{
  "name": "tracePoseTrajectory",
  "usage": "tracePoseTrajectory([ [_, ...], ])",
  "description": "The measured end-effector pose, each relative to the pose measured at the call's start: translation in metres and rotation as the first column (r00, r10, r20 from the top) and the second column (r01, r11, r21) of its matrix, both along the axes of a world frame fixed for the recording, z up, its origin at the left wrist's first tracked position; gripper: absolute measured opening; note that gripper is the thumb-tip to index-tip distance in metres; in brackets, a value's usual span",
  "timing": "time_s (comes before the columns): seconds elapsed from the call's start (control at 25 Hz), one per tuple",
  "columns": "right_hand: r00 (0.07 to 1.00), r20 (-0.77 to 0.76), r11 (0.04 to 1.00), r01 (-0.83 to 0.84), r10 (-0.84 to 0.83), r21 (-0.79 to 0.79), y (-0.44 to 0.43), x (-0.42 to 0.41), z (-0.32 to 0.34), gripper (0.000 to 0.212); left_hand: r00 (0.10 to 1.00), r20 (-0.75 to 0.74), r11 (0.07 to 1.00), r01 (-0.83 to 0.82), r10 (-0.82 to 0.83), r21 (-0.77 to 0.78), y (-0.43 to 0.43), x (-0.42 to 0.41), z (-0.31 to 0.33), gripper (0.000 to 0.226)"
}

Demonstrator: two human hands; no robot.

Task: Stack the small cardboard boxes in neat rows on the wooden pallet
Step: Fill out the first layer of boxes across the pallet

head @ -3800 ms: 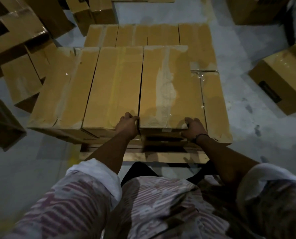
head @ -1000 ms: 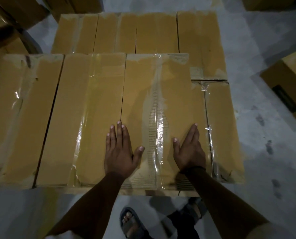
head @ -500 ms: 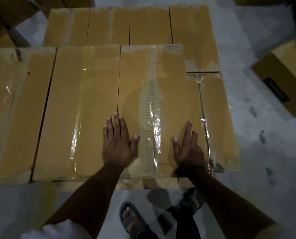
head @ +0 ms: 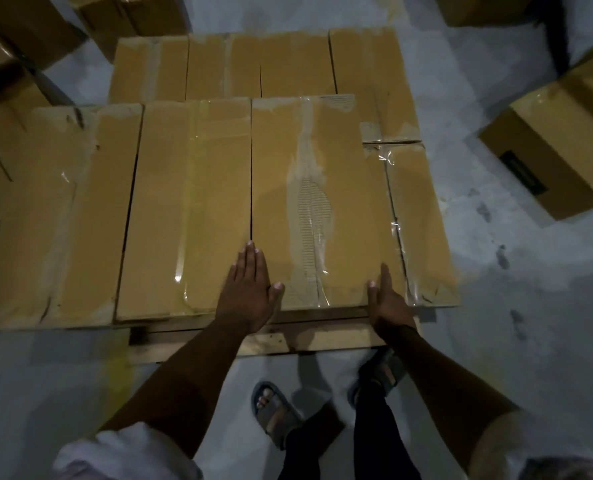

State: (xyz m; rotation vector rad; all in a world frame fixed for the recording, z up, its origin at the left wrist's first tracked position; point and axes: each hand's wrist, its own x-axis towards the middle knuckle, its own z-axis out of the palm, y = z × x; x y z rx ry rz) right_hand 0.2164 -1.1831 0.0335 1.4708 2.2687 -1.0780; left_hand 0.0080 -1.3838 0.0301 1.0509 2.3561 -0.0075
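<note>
A wooden pallet point(head: 271, 342) lies on the floor under two layers of taped cardboard boxes. The upper layer holds three long boxes side by side; its rightmost box point(head: 319, 202) has a torn tape strip down its top. My left hand point(head: 248, 289) lies flat with straight fingers on that box's near left corner, over the seam with the middle box point(head: 187, 209). My right hand point(head: 387, 301) rests with straight fingers at the same box's near right corner. A lower box point(head: 418, 220) sticks out to the right of it. More lower boxes point(head: 260, 64) show behind.
Loose cardboard boxes stand around on the grey concrete floor: a large one point(head: 565, 147) at the right, several at the upper left point(head: 21, 32) and one at the top right. My sandalled feet point(head: 274, 408) stand just before the pallet's near edge.
Both hands have slid back toward the near edge of the rightmost upper box. The view has pulled back, so the pallet's front edge and more floor show.
</note>
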Motion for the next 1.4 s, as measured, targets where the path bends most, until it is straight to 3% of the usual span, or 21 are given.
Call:
tracePoseTrajectory([
  [0.16, 0.974, 0.2, 0.994, -0.111, 0.108, 0.004, -0.016, 0.019, 0.044, 0.066, 0.988, 0.121, 0.991, 0.103, -0.092, -0.089, -0.023, 0.011, 0.048, 0.08],
  [0.32, 0.974, 0.125, 0.979, -0.195, 0.188, 0.05, -0.024, 0.021, 0.101, 0.057, 0.997, 0.078, 0.998, -0.005, 0.01, -0.063, -0.032, 0.038, 0.101, 0.083],
  [0.4, 0.966, 0.103, 0.962, -0.249, 0.238, 0.113, -0.025, 0.026, 0.136, 0.059, 0.999, 0.049, 0.999, 0.02, -0.018, -0.046, -0.028, 0.058, 0.13, 0.084],
  [0.56, 0.933, 0.145, 0.894, -0.357, 0.329, 0.271, -0.01, 0.047, 0.188, 0.063, 1.0, -0.003, 0.998, 0.026, -0.026, 0.06, -0.004, 0.091, 0.179, 0.082],
  [0.72, 0.921, 0.162, 0.871, -0.387, 0.354, 0.301, 0.023, 0.079, 0.212, 0.069, 1.0, -0.01, 0.991, -0.001, 0.002, 0.13, 0.043, 0.123, 0.205, 0.083],
  [1.4, 1.0, 0.007, 0.851, -0.009, 0.006, 0.525, 0.305, 0.306, 0.296, 0.071, 0.964, -0.1, 0.877, 0.267, -0.247, 0.4, 0.379, 0.306, 0.282, 0.083],
])
